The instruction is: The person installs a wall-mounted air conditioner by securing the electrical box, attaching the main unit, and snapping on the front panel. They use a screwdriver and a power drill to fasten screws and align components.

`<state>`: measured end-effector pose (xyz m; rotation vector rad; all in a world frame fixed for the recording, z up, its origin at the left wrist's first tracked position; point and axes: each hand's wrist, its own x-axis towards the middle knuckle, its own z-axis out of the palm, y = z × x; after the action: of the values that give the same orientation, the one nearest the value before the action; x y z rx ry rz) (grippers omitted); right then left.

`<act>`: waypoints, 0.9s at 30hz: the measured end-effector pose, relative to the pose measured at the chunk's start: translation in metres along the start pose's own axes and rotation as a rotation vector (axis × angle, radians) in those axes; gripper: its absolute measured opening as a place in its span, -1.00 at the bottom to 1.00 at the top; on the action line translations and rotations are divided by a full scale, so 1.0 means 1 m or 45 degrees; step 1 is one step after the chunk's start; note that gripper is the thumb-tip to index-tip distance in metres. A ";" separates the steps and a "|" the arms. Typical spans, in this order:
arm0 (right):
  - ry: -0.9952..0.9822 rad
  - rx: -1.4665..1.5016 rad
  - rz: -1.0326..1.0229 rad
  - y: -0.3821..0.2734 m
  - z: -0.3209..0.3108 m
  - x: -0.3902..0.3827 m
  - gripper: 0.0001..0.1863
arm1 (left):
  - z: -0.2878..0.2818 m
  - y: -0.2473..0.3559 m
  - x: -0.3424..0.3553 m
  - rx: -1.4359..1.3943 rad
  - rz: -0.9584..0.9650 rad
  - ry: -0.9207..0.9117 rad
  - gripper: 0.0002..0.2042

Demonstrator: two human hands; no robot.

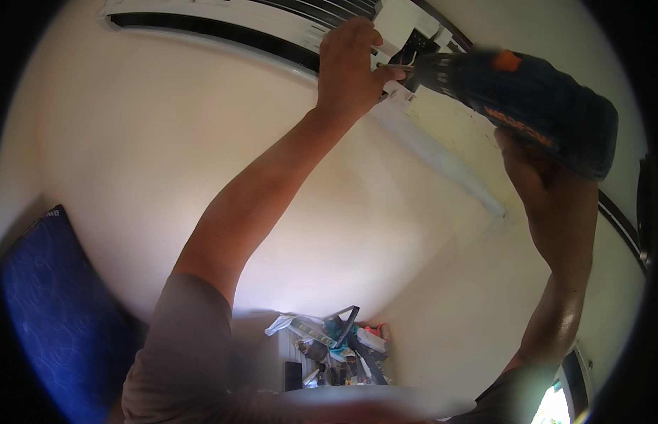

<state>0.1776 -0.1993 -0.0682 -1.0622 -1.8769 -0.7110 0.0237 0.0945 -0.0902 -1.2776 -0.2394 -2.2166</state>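
High on the wall hangs a white air conditioner indoor unit, its front cover off and dark slats and wiring showing at its right end. My left hand is raised against that end, fingers curled. Its thumb lies along the thin metal bit of a drill; what the fingers grip is hidden. My right hand is wrapped round the handle of the dark blue cordless drill, which has an orange switch on top. The drill points left into the unit's open corner, where the bit's tip is hard to make out.
Below stands a light surface heaped with tools, bags and loose items. A blue patterned mattress leans at the left wall. A whitish patched strip runs down the wall; a dark trim and a bright opening are at right.
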 end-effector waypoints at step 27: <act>0.145 -0.174 0.054 -0.008 -0.002 0.006 -0.67 | 0.004 -0.001 -0.004 -0.093 -0.060 0.110 -0.43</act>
<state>0.1698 -0.2021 -0.0630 -1.1200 -1.7243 -0.8671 0.0276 0.0982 -0.0910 -1.2222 -0.1584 -2.3335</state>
